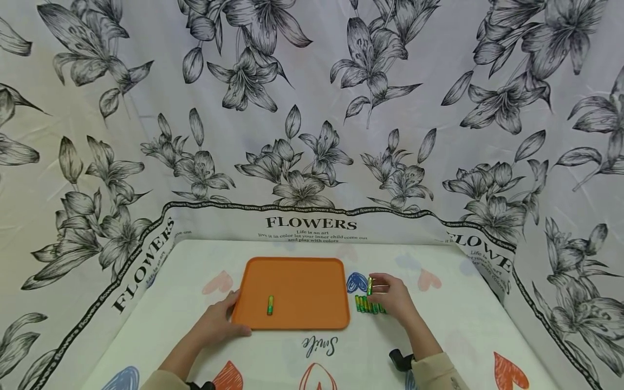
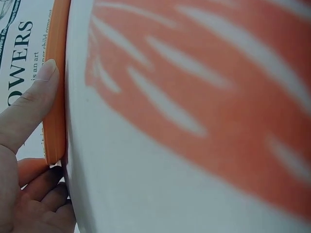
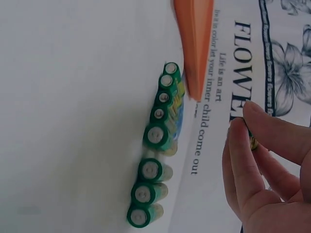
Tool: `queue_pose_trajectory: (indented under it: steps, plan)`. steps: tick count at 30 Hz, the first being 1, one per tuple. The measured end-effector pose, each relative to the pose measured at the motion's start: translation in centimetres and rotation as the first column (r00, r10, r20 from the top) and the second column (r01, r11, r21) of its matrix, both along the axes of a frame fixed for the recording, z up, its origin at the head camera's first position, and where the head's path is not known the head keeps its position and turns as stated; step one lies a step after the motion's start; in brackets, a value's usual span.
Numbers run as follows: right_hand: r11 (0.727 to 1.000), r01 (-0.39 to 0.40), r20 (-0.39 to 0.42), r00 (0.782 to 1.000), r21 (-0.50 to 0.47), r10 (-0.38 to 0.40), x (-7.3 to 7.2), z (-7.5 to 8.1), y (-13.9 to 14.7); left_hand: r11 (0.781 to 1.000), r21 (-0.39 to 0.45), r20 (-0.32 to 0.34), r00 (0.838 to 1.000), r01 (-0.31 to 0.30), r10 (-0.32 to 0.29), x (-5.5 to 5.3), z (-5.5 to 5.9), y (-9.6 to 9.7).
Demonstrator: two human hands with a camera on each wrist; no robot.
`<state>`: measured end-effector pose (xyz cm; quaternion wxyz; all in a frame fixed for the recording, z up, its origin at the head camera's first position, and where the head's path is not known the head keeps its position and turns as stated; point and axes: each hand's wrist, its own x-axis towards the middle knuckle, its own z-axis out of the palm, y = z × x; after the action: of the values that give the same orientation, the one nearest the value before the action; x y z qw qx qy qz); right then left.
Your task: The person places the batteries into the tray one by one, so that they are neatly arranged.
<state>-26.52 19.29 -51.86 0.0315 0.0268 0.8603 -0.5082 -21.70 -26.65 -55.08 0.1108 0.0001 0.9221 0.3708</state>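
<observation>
The left hand (image 1: 216,322) is gripping the orange tray (image 1: 307,295) at its near left corner, the thumb lying along the near edge and the fingers reaching round the left side. The right hand (image 1: 395,297) is pinching one small green-and-yellow battery (image 1: 369,286) between thumb and fingertips, and is holding it off the bench (image 1: 439,319), beyond the tray's right edge.

Close by that hand, a row of batteries (image 3: 157,135) is lying on the bench, just beside the tray's right edge and towards its near right corner. Five are sitting together nearest the tray; three more are lying past a slight gap, their green ends facing the near edge. A single battery (image 1: 270,305) is lying on the tray, left of its middle and nearer the near edge.

Farther out, a blue printed heart (image 1: 357,282) is showing beside the tray's right edge, and the word "Smile" (image 1: 320,345) is running below its near edge. Flower-printed fabric (image 1: 302,179) is hanging behind the bench's far edge.
</observation>
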Motion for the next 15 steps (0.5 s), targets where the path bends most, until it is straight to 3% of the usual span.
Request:
queue_pose_trajectory:
  steps: [15]
  plan:
    - [0.995, -0.093, 0.002, 0.996, -0.040, 0.094, -0.5, 0.4, -3.7, 1.000, -0.015, -0.001, 1.000, 0.001, -0.001, 0.0, -0.3, -0.2]
